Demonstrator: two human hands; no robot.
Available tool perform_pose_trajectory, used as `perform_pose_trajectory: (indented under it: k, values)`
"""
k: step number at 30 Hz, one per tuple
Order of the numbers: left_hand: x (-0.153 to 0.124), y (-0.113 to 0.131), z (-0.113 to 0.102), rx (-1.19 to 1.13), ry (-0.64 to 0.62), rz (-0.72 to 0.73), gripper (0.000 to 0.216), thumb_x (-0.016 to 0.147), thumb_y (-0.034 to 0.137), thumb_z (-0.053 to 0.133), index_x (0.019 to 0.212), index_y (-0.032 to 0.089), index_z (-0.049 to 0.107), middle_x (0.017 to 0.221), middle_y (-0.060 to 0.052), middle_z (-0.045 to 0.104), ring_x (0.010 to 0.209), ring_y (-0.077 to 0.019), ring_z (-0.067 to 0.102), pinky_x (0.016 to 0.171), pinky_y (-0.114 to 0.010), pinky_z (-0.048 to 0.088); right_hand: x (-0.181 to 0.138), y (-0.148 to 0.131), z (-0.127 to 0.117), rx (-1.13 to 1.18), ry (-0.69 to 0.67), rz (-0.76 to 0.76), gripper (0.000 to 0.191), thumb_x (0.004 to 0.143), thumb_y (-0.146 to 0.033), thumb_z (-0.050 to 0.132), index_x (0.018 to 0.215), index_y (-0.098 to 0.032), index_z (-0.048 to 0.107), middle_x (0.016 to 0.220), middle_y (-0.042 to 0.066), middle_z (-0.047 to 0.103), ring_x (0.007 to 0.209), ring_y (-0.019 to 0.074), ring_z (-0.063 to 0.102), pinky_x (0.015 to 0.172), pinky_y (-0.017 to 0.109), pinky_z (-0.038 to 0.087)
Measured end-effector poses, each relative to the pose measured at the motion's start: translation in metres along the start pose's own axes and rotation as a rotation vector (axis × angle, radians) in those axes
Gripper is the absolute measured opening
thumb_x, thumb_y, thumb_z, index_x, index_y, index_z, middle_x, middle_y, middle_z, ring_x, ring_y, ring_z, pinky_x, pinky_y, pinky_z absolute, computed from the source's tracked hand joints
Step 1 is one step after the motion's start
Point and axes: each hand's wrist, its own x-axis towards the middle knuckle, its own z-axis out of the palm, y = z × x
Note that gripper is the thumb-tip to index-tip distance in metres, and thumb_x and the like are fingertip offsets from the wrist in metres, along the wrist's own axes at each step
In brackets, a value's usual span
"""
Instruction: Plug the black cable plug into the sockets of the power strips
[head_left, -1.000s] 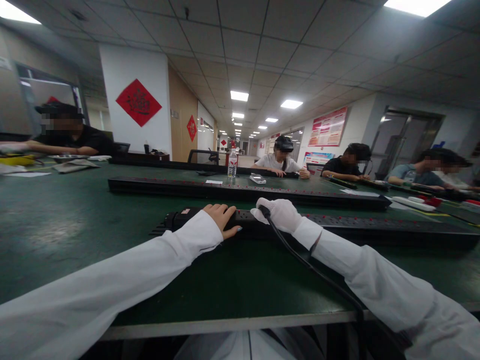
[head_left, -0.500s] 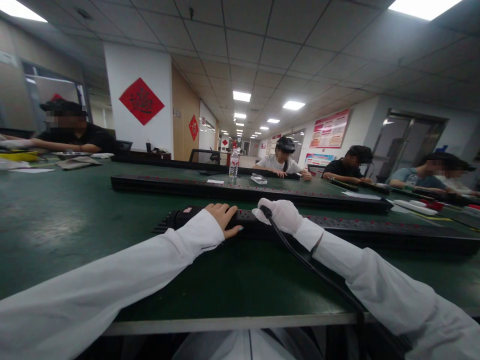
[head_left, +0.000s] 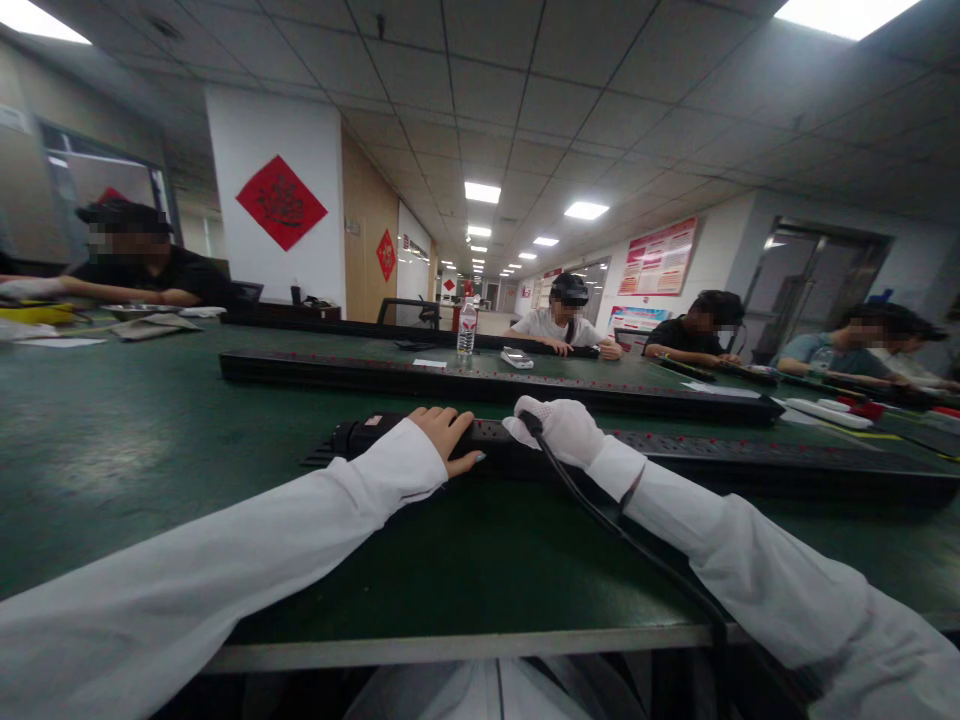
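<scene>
A long black power strip (head_left: 757,462) with sockets and red dots along its top lies across the green table in front of me. Near its left end, my bare left hand (head_left: 448,438) grips it, fingers over the top and thumb down the near side. My right hand (head_left: 559,430), in a white glove, is closed around a plug (head_left: 531,422) at the strip's top. From that plug a black cable (head_left: 600,515) runs down under my right forearm and over the table edge. The plug's front is hidden by the glove, so I cannot tell how deep it sits.
Behind lies a second long black strip (head_left: 360,374), with a water bottle (head_left: 466,328) and a small white device (head_left: 517,358) beyond it. Several people sit around the table. White and red items (head_left: 832,412) lie at the right. The table's front edge (head_left: 480,648) is near me.
</scene>
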Motion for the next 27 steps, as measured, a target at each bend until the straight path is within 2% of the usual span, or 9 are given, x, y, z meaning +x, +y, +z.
perform_pose_trajectory:
  k: [27]
  values:
    - [-0.0004,-0.0005,0.0016,-0.010,0.020,0.011,0.054,0.079,0.056,0.041,0.116,0.018,0.047,0.101,-0.012,0.059,0.094,-0.0274,0.055,0.079,-0.038,0.039,0.0000,0.0001,-0.0010,-0.004,-0.004,0.004,0.050,0.083,-0.062,0.024,0.088,-0.025,0.058,0.061,0.002,0.061,0.055,0.0120,0.053,0.051,0.022,0.021]
